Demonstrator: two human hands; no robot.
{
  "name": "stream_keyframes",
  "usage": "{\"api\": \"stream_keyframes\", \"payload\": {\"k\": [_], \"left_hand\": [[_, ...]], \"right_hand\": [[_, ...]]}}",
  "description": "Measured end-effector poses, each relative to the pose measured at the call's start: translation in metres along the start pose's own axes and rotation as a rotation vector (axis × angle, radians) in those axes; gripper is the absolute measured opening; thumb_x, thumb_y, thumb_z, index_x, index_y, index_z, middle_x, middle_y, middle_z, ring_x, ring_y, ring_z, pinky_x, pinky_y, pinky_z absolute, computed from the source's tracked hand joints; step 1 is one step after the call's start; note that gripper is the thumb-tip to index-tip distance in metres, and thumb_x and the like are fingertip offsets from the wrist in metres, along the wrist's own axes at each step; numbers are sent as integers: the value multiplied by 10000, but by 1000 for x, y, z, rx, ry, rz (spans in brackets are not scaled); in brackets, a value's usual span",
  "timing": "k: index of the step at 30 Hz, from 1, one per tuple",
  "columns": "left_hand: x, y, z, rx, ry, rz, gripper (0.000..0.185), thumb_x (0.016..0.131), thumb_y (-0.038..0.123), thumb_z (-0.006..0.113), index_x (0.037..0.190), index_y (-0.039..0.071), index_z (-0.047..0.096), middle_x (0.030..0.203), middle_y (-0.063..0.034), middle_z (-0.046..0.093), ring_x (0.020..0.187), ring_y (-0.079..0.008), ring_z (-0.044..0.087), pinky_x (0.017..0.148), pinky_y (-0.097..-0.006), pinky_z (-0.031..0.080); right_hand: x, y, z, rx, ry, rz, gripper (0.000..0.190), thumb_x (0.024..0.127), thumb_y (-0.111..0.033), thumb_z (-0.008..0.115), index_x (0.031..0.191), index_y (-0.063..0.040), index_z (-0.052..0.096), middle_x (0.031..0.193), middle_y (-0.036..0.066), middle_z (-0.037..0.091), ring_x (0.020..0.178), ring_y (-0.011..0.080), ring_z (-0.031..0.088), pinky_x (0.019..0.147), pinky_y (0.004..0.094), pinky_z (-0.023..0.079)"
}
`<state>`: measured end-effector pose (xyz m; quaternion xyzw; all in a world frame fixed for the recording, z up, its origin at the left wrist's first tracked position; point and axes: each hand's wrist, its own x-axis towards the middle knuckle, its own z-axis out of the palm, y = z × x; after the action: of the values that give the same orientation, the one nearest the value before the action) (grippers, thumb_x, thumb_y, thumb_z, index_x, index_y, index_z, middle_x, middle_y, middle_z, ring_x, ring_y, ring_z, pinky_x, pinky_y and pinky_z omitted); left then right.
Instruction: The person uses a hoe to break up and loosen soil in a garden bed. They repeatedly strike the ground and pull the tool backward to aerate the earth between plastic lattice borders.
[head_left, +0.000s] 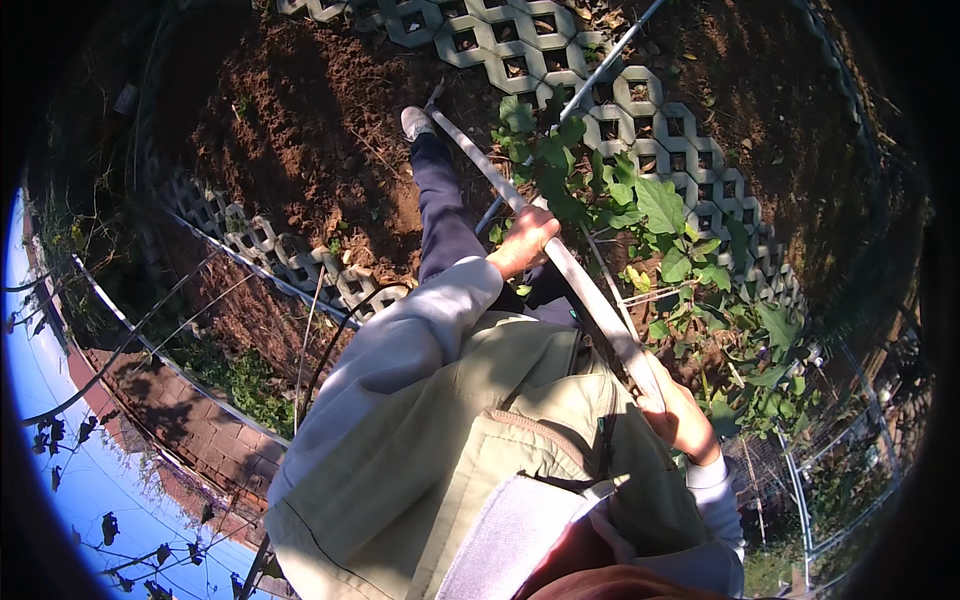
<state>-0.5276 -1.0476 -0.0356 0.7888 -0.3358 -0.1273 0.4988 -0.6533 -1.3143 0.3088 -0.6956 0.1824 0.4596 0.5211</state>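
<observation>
My left hand (529, 236) is closed around the middle of a long, pale wooden tool handle (480, 166). My right hand (679, 412) grips the same handle nearer my body, at its upper end. The handle slants away to the soil beside my shoe (416, 122); what kind of head it has there cannot be told. Loose reddish-brown soil (315, 135) lies to the left of the shoe. Leafy green plants (660, 206) grow just right of the handle, tied or propped among thin stakes.
Concrete lattice pavers (637, 139) run diagonally across the upper right, with another row (277, 244) at left. A pale metal pole (611, 60) crosses behind the plants. Thin sticks stand at left, a metal frame (802, 510) at lower right, and a brick-paved strip (187, 409) at lower left.
</observation>
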Motion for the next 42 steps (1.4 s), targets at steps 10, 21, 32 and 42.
{"api": "stream_keyframes", "payload": {"k": [10,21,32,42], "left_hand": [[-26,-5,36,-42,-372,1,379,634,190,733,930,28,560,941,-161,535,912,-384,523,858,-491,422],[-54,-16,75,9,-593,24,531,606,255,707,1054,-2,582,1054,-175,560,1020,-392,528,951,-496,407],[-55,-18,123,85,-527,-238,580,681,288,757,1161,0,606,1167,-169,588,1137,-381,549,994,-452,450],[-40,-249,65,-206,41,-1849,728,745,483,780,1223,-52,657,1255,-243,654,1208,-348,614,1014,-400,484]], "right_hand": [[-3,111,61,-489,343,162,246,861,-172,707,997,-59,535,738,172,624,714,383,642,639,468,520],[0,188,82,-222,282,214,195,853,-144,589,971,-35,479,748,222,646,701,452,648,583,515,490],[42,346,127,-557,223,602,522,758,-192,711,1255,-76,602,865,191,684,817,436,671,721,517,552],[36,314,153,-685,392,765,344,758,-280,734,1071,-169,640,896,163,723,836,423,696,720,526,567]]}}
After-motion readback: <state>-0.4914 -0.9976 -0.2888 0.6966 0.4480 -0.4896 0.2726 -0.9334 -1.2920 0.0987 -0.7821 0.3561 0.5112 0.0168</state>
